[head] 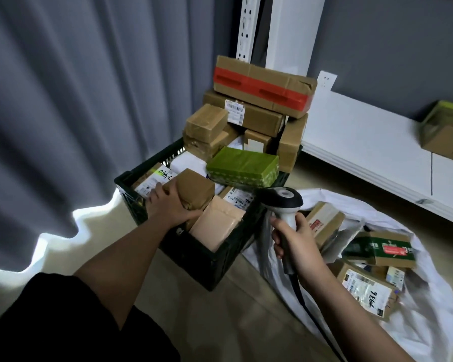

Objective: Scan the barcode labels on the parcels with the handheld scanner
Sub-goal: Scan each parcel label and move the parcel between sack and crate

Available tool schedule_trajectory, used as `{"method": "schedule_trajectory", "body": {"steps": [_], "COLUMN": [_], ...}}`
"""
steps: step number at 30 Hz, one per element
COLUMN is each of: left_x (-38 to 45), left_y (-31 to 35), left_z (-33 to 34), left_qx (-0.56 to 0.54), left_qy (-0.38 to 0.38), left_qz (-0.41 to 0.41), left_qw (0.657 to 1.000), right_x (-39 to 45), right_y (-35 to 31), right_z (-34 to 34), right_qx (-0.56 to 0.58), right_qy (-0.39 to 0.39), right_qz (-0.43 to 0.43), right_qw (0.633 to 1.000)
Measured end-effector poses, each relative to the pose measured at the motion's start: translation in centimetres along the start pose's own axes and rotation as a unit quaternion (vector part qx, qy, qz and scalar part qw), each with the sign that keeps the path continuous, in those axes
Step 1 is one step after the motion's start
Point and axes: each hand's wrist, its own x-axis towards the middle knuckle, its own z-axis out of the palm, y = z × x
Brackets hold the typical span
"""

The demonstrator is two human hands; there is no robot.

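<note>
Nearest me, my right hand (296, 244) wraps its curled fingers round the smooth pale handle of the handheld scanner (283, 205); its glossy black head sits just above my grip, and a dark cable (307, 307) trails down below my wrist. Right of that grip lies a crumpled white sack (429, 309), limp and wrinkled, with several cardboard parcels lying on it, one of them a labelled box (366, 291) with handwritten digits.

My left hand (170, 205) grips a small brown parcel (194, 190), blocky, wrapped in shiny tape, fingers over its near end and thumb along its lower edge. It sits in the black plastic crate (207, 257) with latticed walls. Just below my grip a smooth beige packet (217, 223) stands on edge; left of my fingers a white barcode label (152, 182) shows.

Beyond my grip, a green taped slab (242, 164) lies across the crate's far rim. Behind it, brown cartons pile high, topped by a long box with a red tape band (262, 86). Farther back hang grey pleated curtains (76, 87), beside a white shelf (364, 142).
</note>
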Motion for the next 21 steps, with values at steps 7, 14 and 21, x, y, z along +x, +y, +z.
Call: {"method": "schedule_trajectory", "body": {"steps": [7,14,21], "left_x": [-1.1,-6.2,-13.3], "left_y": [0.5,1.0,7.1], "left_z": [-2.5,-7.8,-8.5], "left_qx": [-0.164,-0.596,-0.724], "left_qy": [0.083,0.029,-0.263], "left_qz": [-0.013,-0.123,-0.086], "left_qw": [0.983,0.793,0.632], "right_x": [-0.1,-2.2,-5.2], "right_y": [-0.1,-1.7,-3.8], "right_z": [-0.4,-1.3,-3.9], "right_qx": [0.011,0.044,0.090], "right_qy": [0.008,0.014,0.038], "right_qz": [-0.001,-0.021,-0.052], "right_qw": [1.000,0.999,0.994]}}
